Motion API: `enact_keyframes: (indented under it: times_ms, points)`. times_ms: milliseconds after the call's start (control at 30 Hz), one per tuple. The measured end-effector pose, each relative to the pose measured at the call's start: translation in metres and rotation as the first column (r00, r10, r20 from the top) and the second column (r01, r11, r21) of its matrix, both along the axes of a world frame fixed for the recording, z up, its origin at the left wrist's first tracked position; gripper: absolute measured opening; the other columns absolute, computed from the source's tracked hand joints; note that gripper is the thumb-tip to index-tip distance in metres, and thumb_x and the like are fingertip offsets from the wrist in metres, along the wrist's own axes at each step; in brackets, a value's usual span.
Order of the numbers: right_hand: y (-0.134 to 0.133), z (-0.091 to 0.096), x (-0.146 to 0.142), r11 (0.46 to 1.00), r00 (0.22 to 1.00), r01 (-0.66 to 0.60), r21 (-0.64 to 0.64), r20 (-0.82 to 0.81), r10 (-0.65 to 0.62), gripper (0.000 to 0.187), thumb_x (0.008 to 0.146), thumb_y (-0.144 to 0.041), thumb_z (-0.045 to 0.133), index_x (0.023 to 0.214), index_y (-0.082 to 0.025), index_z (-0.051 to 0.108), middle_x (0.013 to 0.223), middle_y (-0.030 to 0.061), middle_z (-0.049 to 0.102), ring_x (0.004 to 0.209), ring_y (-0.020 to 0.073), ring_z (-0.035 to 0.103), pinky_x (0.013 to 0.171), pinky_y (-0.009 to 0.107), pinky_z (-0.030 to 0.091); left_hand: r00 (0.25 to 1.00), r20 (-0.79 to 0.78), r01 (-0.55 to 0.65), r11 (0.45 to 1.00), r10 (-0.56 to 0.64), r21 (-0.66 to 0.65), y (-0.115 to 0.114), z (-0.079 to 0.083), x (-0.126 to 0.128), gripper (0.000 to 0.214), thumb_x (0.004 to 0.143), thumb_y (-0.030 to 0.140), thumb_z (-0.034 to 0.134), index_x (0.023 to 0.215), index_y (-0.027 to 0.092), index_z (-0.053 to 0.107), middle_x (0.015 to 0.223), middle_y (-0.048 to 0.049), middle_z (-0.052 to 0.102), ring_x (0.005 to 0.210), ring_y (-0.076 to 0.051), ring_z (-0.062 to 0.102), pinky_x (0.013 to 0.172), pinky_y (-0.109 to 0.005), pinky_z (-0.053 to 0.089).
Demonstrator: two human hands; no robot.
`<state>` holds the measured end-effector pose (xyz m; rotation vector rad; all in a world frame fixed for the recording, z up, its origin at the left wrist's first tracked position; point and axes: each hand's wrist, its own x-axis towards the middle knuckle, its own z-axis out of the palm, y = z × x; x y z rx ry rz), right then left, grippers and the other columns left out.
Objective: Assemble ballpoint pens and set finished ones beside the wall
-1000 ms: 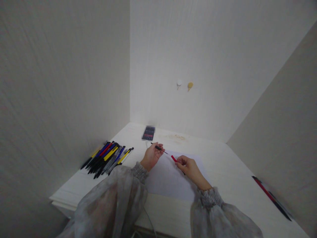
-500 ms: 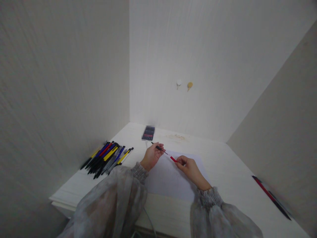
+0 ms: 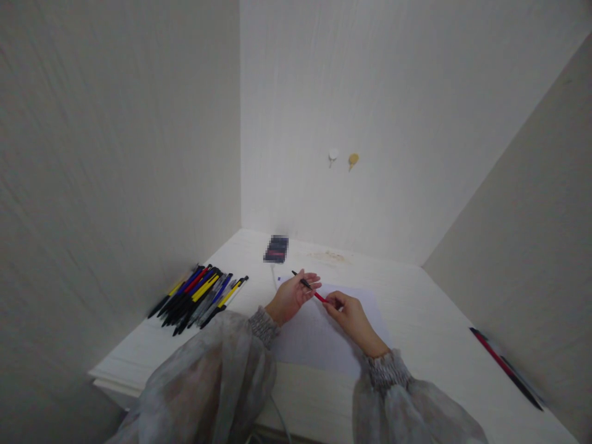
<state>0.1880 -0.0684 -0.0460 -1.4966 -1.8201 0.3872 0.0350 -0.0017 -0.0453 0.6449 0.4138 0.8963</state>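
Note:
My left hand (image 3: 295, 295) and my right hand (image 3: 348, 314) meet over a white sheet of paper (image 3: 324, 333) on the white desk (image 3: 416, 320). Between them is a red and black pen (image 3: 311, 290). The black end lies across the fingers of my left hand, which are loosely curled around it. My right hand pinches the red part. Both hands are close together, nearly touching.
A pile of several pens (image 3: 198, 295), black, blue, red and yellow, lies at the left by the wall. A small dark object (image 3: 276, 249) sits at the back of the desk. Red and black pens (image 3: 506, 369) lie at the right edge. Two small hooks (image 3: 342, 158) are on the wall.
The two pen halves, held apart before, have come together. My left hand has moved right toward my right hand and its fingers have loosened.

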Motion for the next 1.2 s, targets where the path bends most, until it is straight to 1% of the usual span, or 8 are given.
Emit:
enact_keyframes:
  times_ms: [133,267,500,667,900,1033,1133,1200]
  points:
    - [-0.0009,0.0006,-0.0053,1.000,1.000,0.003,0.026,-0.005,-0.003,0.015,0.074,-0.027,0.047,0.075,-0.016,0.058,0.062,0.0010,0.056,0.057,0.0126,0.049,0.054,0.023,0.038,0.990,-0.129,-0.045,0.996,0.055,0.079,-0.0027,-0.0011,0.0004,0.036,0.077,0.043,0.045,0.093,0.013,0.057,0.109,-0.0114,0.053,0.070,-0.009,0.055,0.055,-0.018,0.044]
    - [-0.0004,-0.0003,-0.0076,0.998,0.999,0.034,0.051,0.001,-0.034,0.016,0.074,-0.028,0.046,0.074,-0.016,0.057,0.061,0.0010,0.055,0.056,0.0124,0.049,0.053,0.023,0.038,0.983,-0.186,0.021,0.994,-0.001,0.107,-0.0060,-0.0010,0.0016,0.042,0.077,0.048,0.042,0.099,0.016,0.057,0.105,-0.0107,0.054,0.070,-0.009,0.054,0.056,-0.018,0.042]
    - [0.0016,-0.0037,-0.0043,0.994,0.997,0.062,0.090,0.029,-0.065,0.017,0.076,-0.029,0.045,0.075,-0.017,0.056,0.065,0.0021,0.057,0.058,0.0134,0.050,0.055,0.024,0.039,0.988,-0.140,0.078,0.994,-0.067,0.074,-0.0071,-0.0005,0.0020,0.042,0.077,0.049,0.041,0.101,0.017,0.055,0.100,-0.0101,0.056,0.072,-0.010,0.055,0.060,-0.020,0.041]
    - [0.0001,-0.0019,-0.0052,0.992,0.998,0.065,0.108,0.016,-0.067,0.019,0.078,-0.030,0.043,0.079,-0.017,0.057,0.070,0.0040,0.059,0.060,0.0148,0.052,0.057,0.025,0.040,0.991,-0.087,0.106,0.992,-0.100,0.064,-0.0065,-0.0019,0.0014,0.041,0.077,0.048,0.042,0.101,0.017,0.054,0.099,-0.0097,0.056,0.074,-0.011,0.055,0.063,-0.022,0.041]
    - [-0.0018,0.0013,-0.0062,0.992,0.999,0.038,0.118,-0.001,-0.038,0.021,0.080,-0.029,0.041,0.082,-0.017,0.058,0.076,0.0050,0.061,0.067,0.0157,0.055,0.062,0.026,0.041,0.987,-0.073,0.152,0.985,-0.146,0.083,-0.0061,-0.0054,0.0015,0.041,0.077,0.046,0.044,0.104,0.016,0.053,0.096,-0.0095,0.058,0.071,-0.010,0.055,0.059,-0.020,0.040]
    - [0.0012,-0.0031,-0.0018,0.999,0.998,0.021,0.044,-0.057,-0.019,0.023,0.080,-0.030,0.039,0.077,-0.017,0.057,0.068,0.0025,0.061,0.061,0.0137,0.054,0.059,0.024,0.040,0.981,-0.051,0.189,0.979,-0.185,0.078,-0.0077,-0.0052,0.0019,0.039,0.079,0.042,0.043,0.102,0.013,0.053,0.093,-0.0104,0.059,0.066,-0.009,0.055,0.058,-0.020,0.040]
    - [0.0026,-0.0057,-0.0005,1.000,0.995,0.021,-0.008,-0.102,-0.022,0.029,0.081,-0.034,0.036,0.069,-0.017,0.056,0.055,-0.0003,0.055,0.051,0.0116,0.051,0.053,0.023,0.039,0.981,-0.019,0.195,0.979,-0.194,0.062,-0.0096,-0.0045,0.0030,0.036,0.080,0.038,0.042,0.099,0.009,0.054,0.086,-0.0107,0.061,0.067,-0.010,0.056,0.064,-0.021,0.042]
    - [0.0026,-0.0058,-0.0012,1.000,0.992,0.019,-0.017,-0.125,-0.021,0.031,0.082,-0.036,0.035,0.071,-0.017,0.056,0.054,-0.0009,0.054,0.049,0.0113,0.049,0.051,0.023,0.039,0.985,0.004,0.171,0.984,-0.171,0.055,-0.0093,-0.0044,0.0036,0.035,0.081,0.036,0.043,0.096,0.007,0.054,0.081,-0.0108,0.061,0.068,-0.010,0.057,0.067,-0.021,0.043]
